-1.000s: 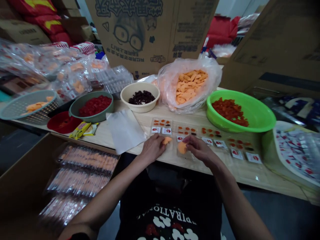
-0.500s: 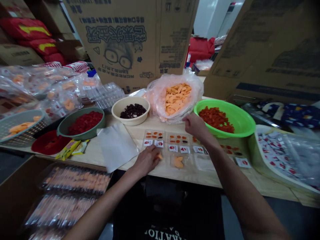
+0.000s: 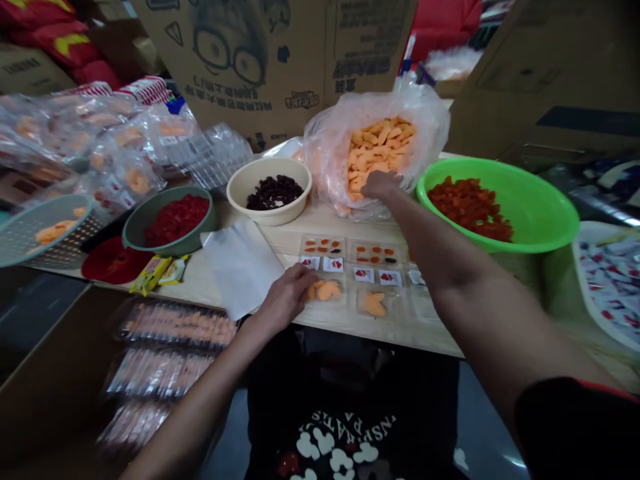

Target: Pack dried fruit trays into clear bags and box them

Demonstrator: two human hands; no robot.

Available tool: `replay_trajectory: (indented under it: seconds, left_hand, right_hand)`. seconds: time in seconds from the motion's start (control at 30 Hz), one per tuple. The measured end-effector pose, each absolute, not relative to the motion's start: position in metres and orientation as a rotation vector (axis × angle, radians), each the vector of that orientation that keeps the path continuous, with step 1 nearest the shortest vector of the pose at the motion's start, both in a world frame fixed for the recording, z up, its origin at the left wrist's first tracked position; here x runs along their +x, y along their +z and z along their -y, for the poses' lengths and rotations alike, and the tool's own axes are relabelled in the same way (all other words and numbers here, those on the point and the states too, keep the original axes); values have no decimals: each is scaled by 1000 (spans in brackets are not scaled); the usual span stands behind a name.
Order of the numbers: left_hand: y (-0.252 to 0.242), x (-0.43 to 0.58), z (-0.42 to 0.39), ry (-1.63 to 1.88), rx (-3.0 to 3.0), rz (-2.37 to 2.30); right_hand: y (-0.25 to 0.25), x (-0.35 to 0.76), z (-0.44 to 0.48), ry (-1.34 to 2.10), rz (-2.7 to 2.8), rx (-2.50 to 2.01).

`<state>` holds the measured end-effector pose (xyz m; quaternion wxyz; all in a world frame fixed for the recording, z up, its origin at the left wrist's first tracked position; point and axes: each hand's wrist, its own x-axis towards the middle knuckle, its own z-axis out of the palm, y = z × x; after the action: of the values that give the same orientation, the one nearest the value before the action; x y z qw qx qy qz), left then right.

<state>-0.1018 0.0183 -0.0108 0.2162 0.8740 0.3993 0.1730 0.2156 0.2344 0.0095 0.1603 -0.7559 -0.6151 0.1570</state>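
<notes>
Some orange pieces [image 3: 329, 290] in the leftmost clear tray [image 3: 344, 281] are met by the bent fingers of the left hand [image 3: 290, 293]; whether anything is pinched can't be told. Right hand [image 3: 384, 185] is set at the mouth of the plastic bag [image 3: 325, 147], against the orange heap [image 3: 383, 143]; fingertips hidden, grip can't be told. Orange stuff [image 3: 374, 304] is also held in the next tray [image 3: 399, 307], below two sachets [image 3: 390, 277]. Farther out on the tabletop [image 3: 325, 223], dark pieces [image 3: 275, 192] are kept in the cream bowl [image 3: 280, 217], orange-red ones [image 3: 470, 207] in the green bowl [image 3: 540, 207].
</notes>
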Motion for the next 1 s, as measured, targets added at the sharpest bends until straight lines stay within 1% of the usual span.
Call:
replay_trajectory:
  seconds: [0.07,0.13,0.2,0.27,0.37,0.47,0.53,0.6,0.67,0.7,0.77,0.83,0.9,1.0]
  left_hand:
    - [-14,-99,-18,329,2510,-1016]
    - [-16,-94,-18,293,2520,-1051]
    - [-18,-89,-16,342,2501,-1101]
    - [-19,-87,-13,377,2531,-1049]
    - [-21,-87,-10,351,2610,-954]
    - [-25,-85,-11,340,2624,-1019]
    - [-23,-79,-11,335,2620,-1096]
    - [-17,-68,-6,347,2630,-1215]
    - [-6,-52,5,369,2687,-1257]
    - [-1,-43,11,364,2739,-1183]
    - [5,-26,22,283,2838,-891]
    - [5,-15,28,157,2871,-638]
    - [-1,-9,27,85,2864,-576]
    - [-13,-10,23,101,2836,-612]
  right_hand:
    - [13,210,-240,425,1663,-2333]
    - [24,205,-237,412,1601,-2318]
    - [39,204,-220,378,1571,-2183]
    - [56,206,-186,370,1655,-1974]
    - [71,213,-109,532,1971,-1672]
    - [60,217,-25,798,2196,-1645]
    - [42,216,16,864,2269,-1734]
    - [24,213,39,843,2357,-1774]
    - [14,211,49,738,2415,-1767]
    - [12,211,52,667,2407,-1763]
    - [12,212,57,544,2329,-1769]
    - [12,213,66,513,2274,-1741]
    - [7,212,78,547,2303,-1686]
    - [-3,203,95,548,2402,-1648]
